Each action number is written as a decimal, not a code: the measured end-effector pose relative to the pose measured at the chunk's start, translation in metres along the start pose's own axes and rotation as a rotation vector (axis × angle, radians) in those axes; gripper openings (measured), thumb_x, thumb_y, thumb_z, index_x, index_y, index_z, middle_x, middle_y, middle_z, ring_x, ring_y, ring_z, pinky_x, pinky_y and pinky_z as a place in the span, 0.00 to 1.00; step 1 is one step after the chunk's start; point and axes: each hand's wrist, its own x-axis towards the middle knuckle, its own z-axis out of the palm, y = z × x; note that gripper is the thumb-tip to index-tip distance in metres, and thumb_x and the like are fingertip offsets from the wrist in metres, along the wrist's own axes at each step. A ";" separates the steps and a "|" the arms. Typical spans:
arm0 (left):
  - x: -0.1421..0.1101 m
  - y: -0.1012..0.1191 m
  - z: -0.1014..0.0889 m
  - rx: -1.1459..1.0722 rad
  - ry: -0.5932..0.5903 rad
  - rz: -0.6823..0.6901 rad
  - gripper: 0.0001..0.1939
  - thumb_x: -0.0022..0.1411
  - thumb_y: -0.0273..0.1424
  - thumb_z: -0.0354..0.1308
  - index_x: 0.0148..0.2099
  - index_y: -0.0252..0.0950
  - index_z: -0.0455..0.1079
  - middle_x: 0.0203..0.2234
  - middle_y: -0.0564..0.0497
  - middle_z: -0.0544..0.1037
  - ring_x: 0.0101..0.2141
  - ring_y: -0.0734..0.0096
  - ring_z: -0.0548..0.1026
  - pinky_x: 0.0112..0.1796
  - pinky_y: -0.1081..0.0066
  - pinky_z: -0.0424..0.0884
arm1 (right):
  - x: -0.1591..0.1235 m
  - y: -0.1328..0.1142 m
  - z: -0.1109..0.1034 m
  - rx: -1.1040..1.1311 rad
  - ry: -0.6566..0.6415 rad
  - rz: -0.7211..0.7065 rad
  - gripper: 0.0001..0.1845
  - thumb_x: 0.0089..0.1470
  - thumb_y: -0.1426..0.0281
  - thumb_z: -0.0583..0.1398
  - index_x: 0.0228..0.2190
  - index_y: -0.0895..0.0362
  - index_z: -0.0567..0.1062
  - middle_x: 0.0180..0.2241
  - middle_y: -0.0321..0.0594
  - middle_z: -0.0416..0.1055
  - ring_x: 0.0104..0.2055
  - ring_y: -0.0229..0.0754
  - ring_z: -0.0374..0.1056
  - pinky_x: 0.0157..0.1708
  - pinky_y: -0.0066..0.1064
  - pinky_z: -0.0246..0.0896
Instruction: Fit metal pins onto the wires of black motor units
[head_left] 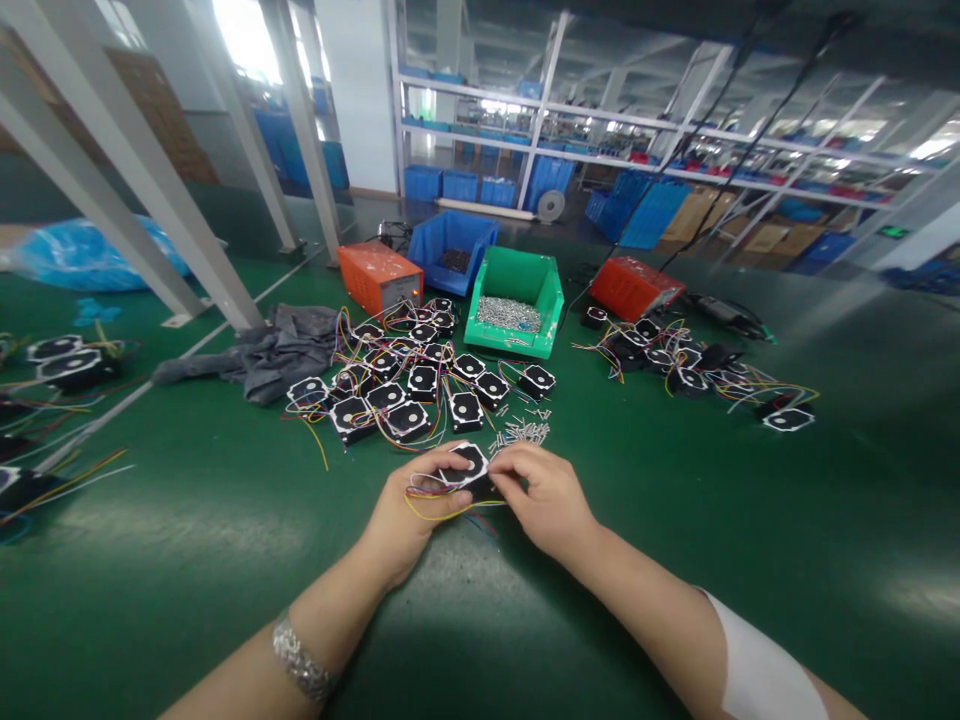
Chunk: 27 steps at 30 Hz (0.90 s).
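My left hand (pixel 412 505) is closed around a small black stepper motor (pixel 466 464) with a white-edged top face and thin coloured wires. Yellow, white and red leads trail over the fingers and below the motor. At the motor's right corner, my right hand (pixel 544 495) is closed in a pinch. What lies between its thumb and forefinger is too small to make out. Just beyond that hand, a loose pile of silvery screws (pixel 525 432) lies on the green table (pixel 637 480).
Several similar motors (pixel 390 398) with tangled wires lie beyond my hands; another group (pixel 675 360) sits right. A green bin (pixel 553 300) holds small metal parts, beside a blue bin (pixel 420 245). Orange boxes (pixel 379 280) flank them. Grey cloth (pixel 289 350) lies left, near metal posts (pixel 180 200).
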 end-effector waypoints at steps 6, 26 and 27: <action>-0.001 0.010 0.004 -0.159 0.092 -0.117 0.14 0.42 0.26 0.61 0.35 0.34 0.66 0.31 0.51 0.73 0.31 0.71 0.71 0.35 0.70 0.65 | 0.005 0.013 0.004 0.333 0.008 0.271 0.06 0.42 0.74 0.58 0.28 0.57 0.71 0.24 0.35 0.68 0.24 0.35 0.65 0.27 0.29 0.62; -0.004 0.010 0.000 -0.280 -0.146 -0.209 0.23 0.40 0.18 0.60 0.41 0.37 0.63 0.31 0.52 0.73 0.34 0.72 0.70 0.37 0.73 0.63 | 0.009 0.015 0.001 0.807 -0.022 0.445 0.07 0.38 0.72 0.61 0.23 0.60 0.67 0.17 0.30 0.65 0.17 0.30 0.61 0.18 0.23 0.58; -0.004 0.010 0.000 -0.280 -0.147 -0.208 0.23 0.40 0.18 0.60 0.41 0.37 0.63 0.32 0.52 0.73 0.33 0.73 0.70 0.37 0.73 0.63 | 0.009 0.015 0.001 0.805 -0.019 0.441 0.07 0.38 0.72 0.61 0.23 0.60 0.67 0.17 0.30 0.65 0.17 0.30 0.61 0.17 0.23 0.57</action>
